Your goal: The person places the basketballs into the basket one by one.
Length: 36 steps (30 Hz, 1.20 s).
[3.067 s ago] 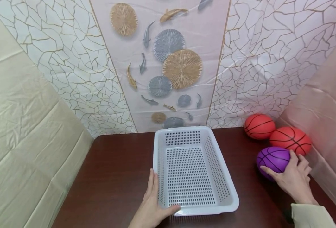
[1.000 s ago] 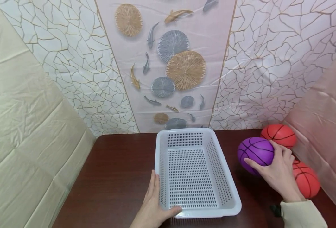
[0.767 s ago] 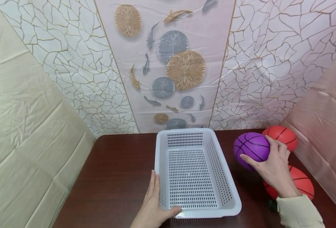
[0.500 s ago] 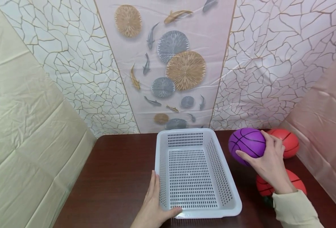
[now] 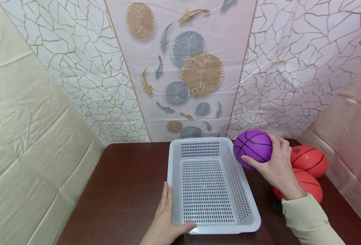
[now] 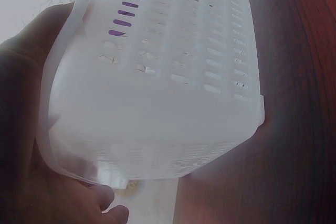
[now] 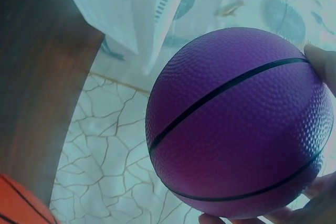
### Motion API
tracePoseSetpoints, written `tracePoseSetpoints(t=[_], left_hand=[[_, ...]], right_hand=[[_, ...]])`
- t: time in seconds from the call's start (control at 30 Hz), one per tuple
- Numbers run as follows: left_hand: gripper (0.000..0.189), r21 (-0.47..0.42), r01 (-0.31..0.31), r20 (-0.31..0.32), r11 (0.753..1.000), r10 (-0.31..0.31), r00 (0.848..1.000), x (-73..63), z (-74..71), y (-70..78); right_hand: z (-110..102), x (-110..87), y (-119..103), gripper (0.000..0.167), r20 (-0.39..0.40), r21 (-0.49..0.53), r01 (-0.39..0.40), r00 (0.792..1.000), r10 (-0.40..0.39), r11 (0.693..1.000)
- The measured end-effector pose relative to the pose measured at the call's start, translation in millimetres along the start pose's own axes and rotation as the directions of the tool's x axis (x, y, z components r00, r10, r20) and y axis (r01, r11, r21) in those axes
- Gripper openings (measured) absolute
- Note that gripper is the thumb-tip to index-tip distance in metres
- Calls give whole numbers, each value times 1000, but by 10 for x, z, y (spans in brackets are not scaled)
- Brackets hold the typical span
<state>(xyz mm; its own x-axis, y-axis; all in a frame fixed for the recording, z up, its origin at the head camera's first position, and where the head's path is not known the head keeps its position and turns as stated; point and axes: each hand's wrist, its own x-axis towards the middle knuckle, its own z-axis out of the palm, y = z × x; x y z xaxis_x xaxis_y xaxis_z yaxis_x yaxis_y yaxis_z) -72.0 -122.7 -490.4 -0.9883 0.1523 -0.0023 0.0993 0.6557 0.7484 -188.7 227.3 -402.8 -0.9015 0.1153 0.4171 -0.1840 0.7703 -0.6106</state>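
Note:
My right hand [image 5: 278, 166] grips a purple mini basketball [image 5: 253, 148], thumb on the near side and fingers round its far right. The ball is raised, overlapping the far right rim of a white perforated plastic basket [image 5: 223, 229] in the head view. It fills much of the right wrist view, where fingertips show at its edges. At the basket's near left corner, my left hand [image 5: 165, 219] rests with straight fingers along the left side and thumb on the front rim. The left wrist view shows the basket's slotted outer wall [image 6: 157, 103], with purple visible through some slots.
Two red mini basketballs lie to the right: one [image 5: 310, 160] near the right wall, the other [image 5: 312, 187] partly hidden behind my right forearm. The dark brown table [image 5: 122, 190] backs onto a patterned cloth [image 5: 156, 129]. Cloth walls stand at both sides.
My right hand has lifted the purple ball off the right side and carried it left and away from me to the basket's edge. The red balls have shifted. My left hand stays put.

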Motion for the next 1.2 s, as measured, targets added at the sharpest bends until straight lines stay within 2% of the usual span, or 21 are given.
tracePoseSetpoints(t=[0.47, 0.93, 1.2], left_hand=[[133, 12, -44, -31, 999, 45, 999, -1, 19, -24], [133, 11, -38, -22, 999, 38, 999, 7, 13, -36], [133, 22, -58, -23, 998, 58, 998, 15, 11, -55]], right_hand=[[191, 76, -131, 107, 20, 26, 91, 996, -92, 996], [402, 142, -296, 107, 74, 48, 136, 987, -139, 989], [508, 146, -307, 105, 125, 70, 125, 983, -133, 990]])
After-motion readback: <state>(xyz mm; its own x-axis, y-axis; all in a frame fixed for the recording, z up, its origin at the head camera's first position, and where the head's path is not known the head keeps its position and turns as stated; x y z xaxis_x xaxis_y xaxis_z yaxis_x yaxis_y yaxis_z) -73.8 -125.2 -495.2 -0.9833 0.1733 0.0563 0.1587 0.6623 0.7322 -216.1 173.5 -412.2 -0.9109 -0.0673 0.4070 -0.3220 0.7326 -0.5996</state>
